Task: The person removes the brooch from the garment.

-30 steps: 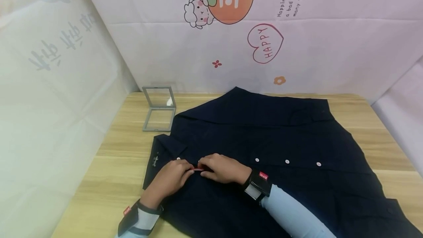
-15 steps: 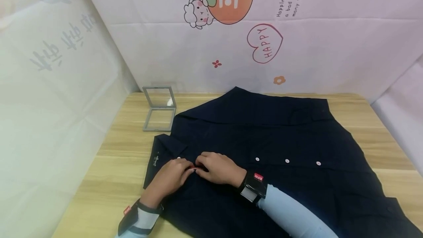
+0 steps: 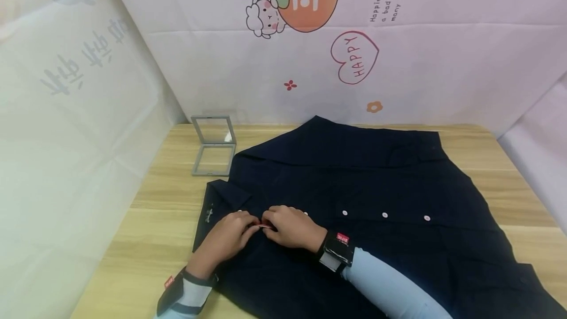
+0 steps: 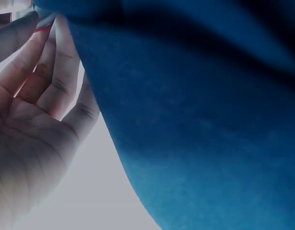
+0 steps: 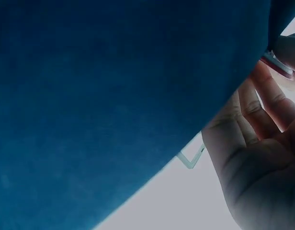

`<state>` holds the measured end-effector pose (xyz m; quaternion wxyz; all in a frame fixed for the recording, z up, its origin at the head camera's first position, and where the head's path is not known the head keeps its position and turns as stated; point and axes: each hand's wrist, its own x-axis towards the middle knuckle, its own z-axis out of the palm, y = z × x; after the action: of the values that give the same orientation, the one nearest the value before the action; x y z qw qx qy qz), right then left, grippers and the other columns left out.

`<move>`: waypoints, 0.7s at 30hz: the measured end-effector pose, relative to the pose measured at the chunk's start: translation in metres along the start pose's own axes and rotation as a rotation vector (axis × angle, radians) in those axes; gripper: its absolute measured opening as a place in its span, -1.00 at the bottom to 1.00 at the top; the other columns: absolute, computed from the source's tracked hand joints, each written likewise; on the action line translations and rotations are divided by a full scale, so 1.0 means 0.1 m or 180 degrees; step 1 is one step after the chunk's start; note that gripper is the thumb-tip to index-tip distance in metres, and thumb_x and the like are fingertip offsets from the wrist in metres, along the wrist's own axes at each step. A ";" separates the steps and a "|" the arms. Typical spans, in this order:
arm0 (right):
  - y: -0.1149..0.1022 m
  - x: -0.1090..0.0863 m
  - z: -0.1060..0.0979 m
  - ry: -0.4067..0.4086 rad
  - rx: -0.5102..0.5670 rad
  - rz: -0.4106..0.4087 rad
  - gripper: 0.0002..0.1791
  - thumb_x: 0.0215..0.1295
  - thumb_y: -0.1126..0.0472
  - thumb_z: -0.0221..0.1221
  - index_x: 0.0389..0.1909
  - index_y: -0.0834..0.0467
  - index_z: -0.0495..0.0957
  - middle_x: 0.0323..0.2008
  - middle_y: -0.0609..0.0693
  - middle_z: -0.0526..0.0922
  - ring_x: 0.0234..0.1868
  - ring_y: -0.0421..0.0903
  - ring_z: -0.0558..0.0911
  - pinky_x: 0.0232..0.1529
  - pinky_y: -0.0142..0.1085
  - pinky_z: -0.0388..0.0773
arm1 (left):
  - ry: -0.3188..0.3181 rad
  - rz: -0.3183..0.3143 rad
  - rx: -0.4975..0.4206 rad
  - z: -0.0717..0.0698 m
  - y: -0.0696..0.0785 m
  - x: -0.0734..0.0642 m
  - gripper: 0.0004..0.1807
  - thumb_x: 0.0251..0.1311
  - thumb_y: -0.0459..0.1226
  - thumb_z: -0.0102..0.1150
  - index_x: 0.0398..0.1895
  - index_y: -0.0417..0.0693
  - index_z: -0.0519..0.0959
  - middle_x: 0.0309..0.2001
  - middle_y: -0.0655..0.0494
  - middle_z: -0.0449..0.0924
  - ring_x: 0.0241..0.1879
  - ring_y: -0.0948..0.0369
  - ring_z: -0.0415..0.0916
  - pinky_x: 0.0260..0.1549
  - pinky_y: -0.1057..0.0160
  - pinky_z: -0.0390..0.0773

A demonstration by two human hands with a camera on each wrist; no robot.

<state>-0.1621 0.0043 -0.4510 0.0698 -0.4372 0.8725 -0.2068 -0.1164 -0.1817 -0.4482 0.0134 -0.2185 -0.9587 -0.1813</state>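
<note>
A dark navy buttoned shirt (image 3: 376, 186) lies spread on the table. At its front, near the collar, my left hand (image 3: 227, 236) and right hand (image 3: 292, 226) meet with their fingertips close together. Between them they pinch a small flat badge (image 3: 264, 226) with a red edge, mostly hidden by the fingers. The left wrist view shows the badge's pale side and red rim (image 4: 44, 26) at the thumb and fingers, beside the cloth. In the right wrist view, the badge (image 5: 277, 66) sits edge-on at the shirt's fold, between thumb and fingers.
An open grey-framed clear case (image 3: 214, 160) stands on the wooden table (image 3: 146, 210) behind the collar. White buttons (image 3: 385, 215) run along the shirt front. A printed white cloth (image 3: 212, 63) hangs behind the table.
My right hand has shifted slightly left, closer to the left hand, and less of the badge shows between them. The left hand and the shirt have hardly moved.
</note>
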 end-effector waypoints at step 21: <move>0.02 0.03 0.01 -0.0069 0.0108 -0.0100 -0.93 0.27 0.13 0.07 -0.34 0.01 0.51 -0.44 -0.18 0.48 -0.60 -0.38 0.38 -0.63 -0.56 0.32 | 0.0099 -0.0101 0.0179 0.02 0.01 0.01 -0.89 0.20 -0.23 0.08 -0.33 0.05 0.61 -0.43 0.32 0.49 -0.43 0.37 0.46 -0.43 0.40 0.49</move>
<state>-0.1654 0.0032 -0.4524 0.0834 -0.4518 0.8611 -0.2178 -0.1163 -0.1798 -0.4495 0.0316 -0.2000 -0.9665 -0.1579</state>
